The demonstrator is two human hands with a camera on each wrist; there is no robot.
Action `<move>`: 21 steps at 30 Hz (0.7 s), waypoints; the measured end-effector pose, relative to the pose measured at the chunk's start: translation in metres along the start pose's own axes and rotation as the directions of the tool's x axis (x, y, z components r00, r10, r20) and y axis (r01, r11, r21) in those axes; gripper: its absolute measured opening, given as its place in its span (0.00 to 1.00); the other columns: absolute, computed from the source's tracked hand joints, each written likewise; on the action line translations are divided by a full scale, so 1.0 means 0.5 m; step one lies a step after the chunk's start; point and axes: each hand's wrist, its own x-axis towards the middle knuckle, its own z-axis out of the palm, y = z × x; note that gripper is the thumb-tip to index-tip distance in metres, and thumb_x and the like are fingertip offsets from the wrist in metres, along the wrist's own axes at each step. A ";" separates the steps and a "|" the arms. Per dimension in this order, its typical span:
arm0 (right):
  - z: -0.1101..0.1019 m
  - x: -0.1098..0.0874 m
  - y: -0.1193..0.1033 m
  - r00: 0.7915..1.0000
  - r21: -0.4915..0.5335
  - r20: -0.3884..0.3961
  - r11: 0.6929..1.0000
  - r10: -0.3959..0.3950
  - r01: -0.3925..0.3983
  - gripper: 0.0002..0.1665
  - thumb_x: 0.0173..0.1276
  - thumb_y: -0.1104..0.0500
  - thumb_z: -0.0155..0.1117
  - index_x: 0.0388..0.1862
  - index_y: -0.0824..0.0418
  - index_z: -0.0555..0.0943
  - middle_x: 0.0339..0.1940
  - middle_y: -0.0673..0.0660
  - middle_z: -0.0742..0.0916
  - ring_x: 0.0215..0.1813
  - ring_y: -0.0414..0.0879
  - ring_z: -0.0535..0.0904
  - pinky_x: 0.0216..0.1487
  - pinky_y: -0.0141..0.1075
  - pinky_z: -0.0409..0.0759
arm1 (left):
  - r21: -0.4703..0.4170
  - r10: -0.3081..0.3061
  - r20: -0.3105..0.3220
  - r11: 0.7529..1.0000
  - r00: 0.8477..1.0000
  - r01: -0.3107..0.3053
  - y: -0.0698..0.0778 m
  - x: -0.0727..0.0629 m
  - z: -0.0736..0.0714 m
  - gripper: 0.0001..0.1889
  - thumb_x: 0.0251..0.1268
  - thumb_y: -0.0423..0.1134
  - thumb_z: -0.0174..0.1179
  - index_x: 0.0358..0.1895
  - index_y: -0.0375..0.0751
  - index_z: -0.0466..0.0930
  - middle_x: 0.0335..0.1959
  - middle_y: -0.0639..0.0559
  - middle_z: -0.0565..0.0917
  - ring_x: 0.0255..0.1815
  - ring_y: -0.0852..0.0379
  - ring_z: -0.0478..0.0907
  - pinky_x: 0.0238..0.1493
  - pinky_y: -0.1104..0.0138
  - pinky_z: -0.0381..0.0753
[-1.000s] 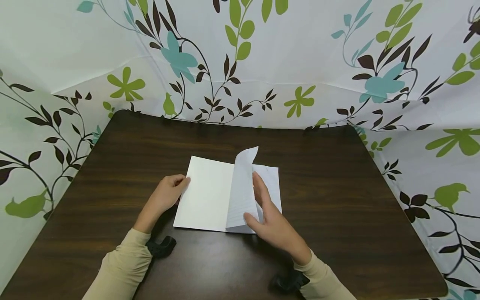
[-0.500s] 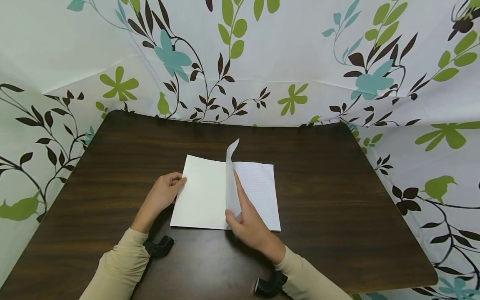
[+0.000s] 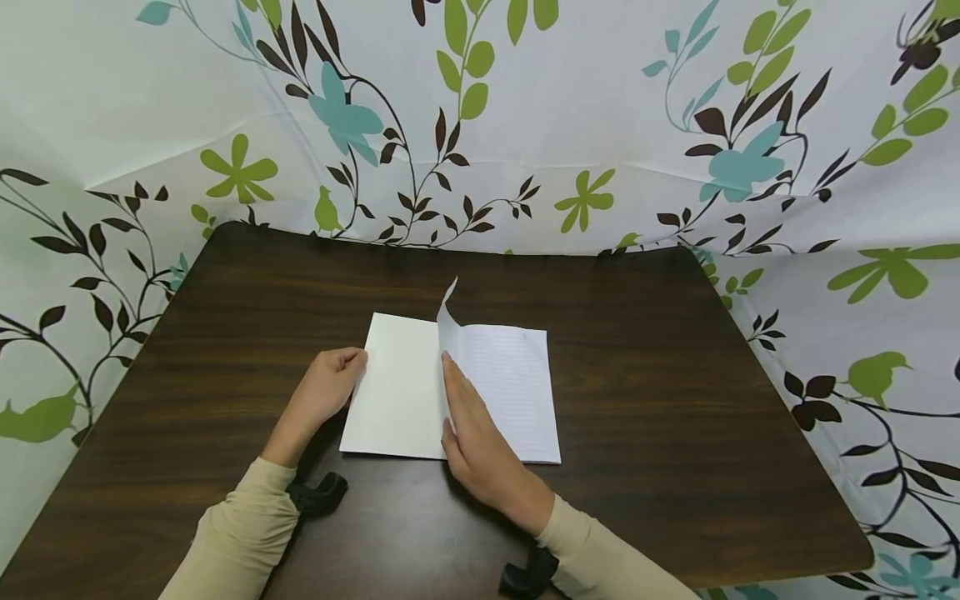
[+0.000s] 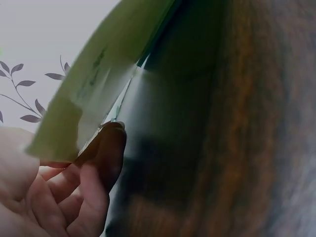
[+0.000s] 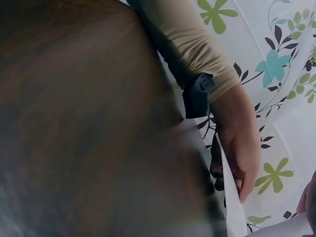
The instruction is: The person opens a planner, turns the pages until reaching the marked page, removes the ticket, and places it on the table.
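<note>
An open notebook lies on the dark wooden table, with a blank white left side (image 3: 401,383) and a lined page (image 3: 513,392) on the right. A single loose-standing leaf (image 3: 448,325) rises near the middle, its top curling up. My left hand (image 3: 328,387) pinches the notebook's left edge; in the left wrist view the cover (image 4: 84,89) looks greenish, held between thumb and curled fingers. My right hand (image 3: 483,450), fingers straight, presses sideways against the leaf. The right wrist view shows the left hand (image 5: 239,148) beyond the notebook's edge and a bit of the right hand at its right border.
The dark wooden table (image 3: 675,417) extends around the notebook. A white curtain (image 3: 510,192) printed with leaves, birds and flowers hangs behind and along both sides. Black devices (image 3: 318,494) are strapped at both wrists.
My right hand has moved left, pushing the leaf from the right side toward the middle and uncovering the lined page. My left hand stays at the left edge. The head view has shifted slightly.
</note>
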 end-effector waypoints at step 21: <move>0.016 -0.010 0.013 0.979 -0.216 0.202 0.974 -0.017 0.061 0.42 0.76 0.66 0.55 0.84 0.70 0.52 0.84 0.63 0.64 0.85 0.55 0.61 0.80 0.52 0.66 | -0.039 -0.026 -0.003 0.999 1.000 0.026 0.020 -0.011 -0.005 0.41 0.85 0.63 0.29 0.50 0.29 0.84 0.38 0.35 0.87 0.33 0.54 0.84 0.35 0.63 0.85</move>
